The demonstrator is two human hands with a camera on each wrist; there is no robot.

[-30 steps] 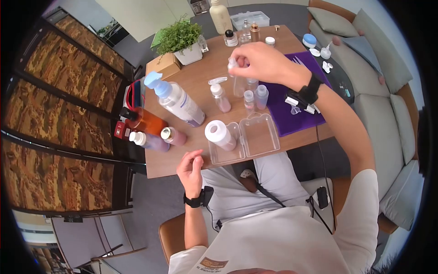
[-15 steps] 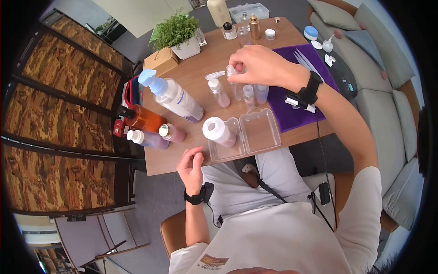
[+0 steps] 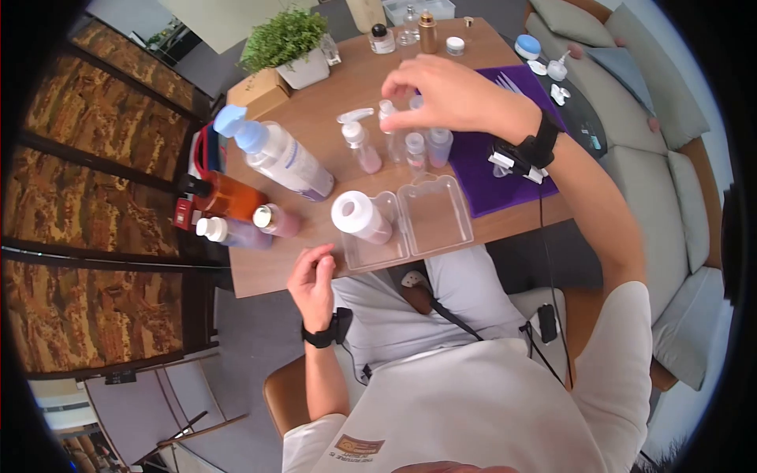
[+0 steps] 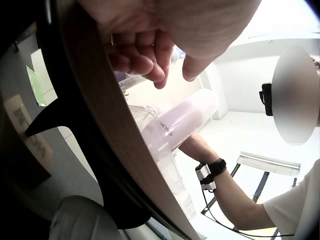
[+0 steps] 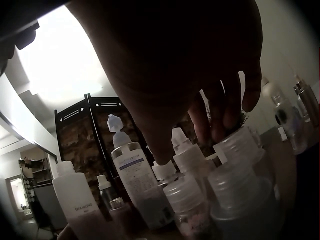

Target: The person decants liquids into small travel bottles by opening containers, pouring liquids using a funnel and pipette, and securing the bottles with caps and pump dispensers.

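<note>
My right hand [image 3: 453, 94] hovers over a group of small travel bottles, thumb and fingers apart with nothing pinched between them. Close by the thumb stands a clear bottle [image 3: 393, 140] with a pale pointed top. Two more small bottles, a clear one [image 3: 415, 154] and a bluish one [image 3: 439, 147], stand just below the palm. To their left is a small pump bottle [image 3: 363, 148] with pink liquid. My left hand [image 3: 311, 277] is held loosely curled at the table's front edge, holding nothing. Near it, a white-topped bottle [image 3: 361, 217] stands in an open clear plastic case [image 3: 436, 213].
A large pump bottle [image 3: 288, 162], an orange bottle [image 3: 233, 199] and two smaller bottles stand at the table's left. Behind are a potted plant [image 3: 303, 69] and a cardboard box [image 3: 259, 94]. A purple cloth [image 3: 505, 193] lies on the right, several cosmetics bottles at the back.
My right thumb and fingers have let go of the clear bottle's top and spread apart. The left hand keeps its pose; the whole head view has shifted slightly.
</note>
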